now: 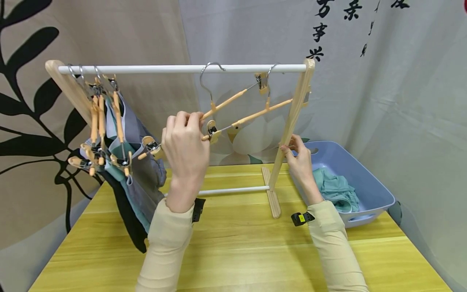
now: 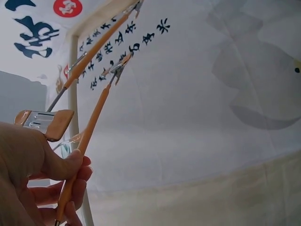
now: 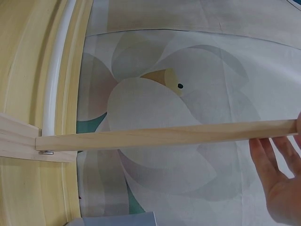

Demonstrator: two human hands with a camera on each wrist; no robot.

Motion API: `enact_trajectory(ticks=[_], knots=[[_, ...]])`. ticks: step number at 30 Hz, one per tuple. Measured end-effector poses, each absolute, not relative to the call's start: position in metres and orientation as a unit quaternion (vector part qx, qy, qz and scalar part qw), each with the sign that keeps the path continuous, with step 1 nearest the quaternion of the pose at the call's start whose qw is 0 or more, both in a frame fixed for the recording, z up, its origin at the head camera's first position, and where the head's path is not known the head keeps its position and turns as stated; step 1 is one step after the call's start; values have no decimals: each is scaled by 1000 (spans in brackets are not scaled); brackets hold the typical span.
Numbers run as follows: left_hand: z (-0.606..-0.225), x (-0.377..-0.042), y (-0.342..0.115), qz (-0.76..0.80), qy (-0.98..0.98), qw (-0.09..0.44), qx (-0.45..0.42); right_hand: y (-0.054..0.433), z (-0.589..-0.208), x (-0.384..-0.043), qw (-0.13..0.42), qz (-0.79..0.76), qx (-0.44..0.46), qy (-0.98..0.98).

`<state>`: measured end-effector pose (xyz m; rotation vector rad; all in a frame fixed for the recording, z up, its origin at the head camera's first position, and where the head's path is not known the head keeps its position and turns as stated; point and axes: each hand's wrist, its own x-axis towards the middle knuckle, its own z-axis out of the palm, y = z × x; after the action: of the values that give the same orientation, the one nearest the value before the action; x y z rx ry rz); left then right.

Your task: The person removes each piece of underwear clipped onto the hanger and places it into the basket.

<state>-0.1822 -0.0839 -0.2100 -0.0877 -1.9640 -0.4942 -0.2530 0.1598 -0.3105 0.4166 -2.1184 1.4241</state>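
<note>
My left hand [image 1: 186, 152] grips the bar of a wooden clip hanger [image 1: 230, 99], thumb and fingers around it in the left wrist view. This hanger's hook is over the white rail [image 1: 164, 69], and no garment hangs from it. A second bare clip hanger [image 1: 260, 114] hangs beside it to the right. My right hand [image 1: 300, 162] holds the rack's right wooden post [image 1: 290, 125]; the right wrist view shows the fingers against the post's edge. Several clip hangers [image 1: 98, 117] with grey, teal and black garments [image 1: 140, 162] hang bunched at the rail's left end.
A blue plastic basket [image 1: 365, 178] stands right of the rack, with a crumpled teal garment [image 1: 337, 188] inside. The rack's foot [image 1: 271, 194] and lower white bar [image 1: 233, 190] are low over the wooden table [image 1: 255, 247]. A printed curtain [image 1: 251, 24] hangs behind.
</note>
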Motion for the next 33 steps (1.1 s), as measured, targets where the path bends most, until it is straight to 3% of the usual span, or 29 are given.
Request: enact_trajectory(ticks=[33], knots=[[-207,-196,-70,-179,-844,505,-34,160,-309,-251,271,532,162,-786]])
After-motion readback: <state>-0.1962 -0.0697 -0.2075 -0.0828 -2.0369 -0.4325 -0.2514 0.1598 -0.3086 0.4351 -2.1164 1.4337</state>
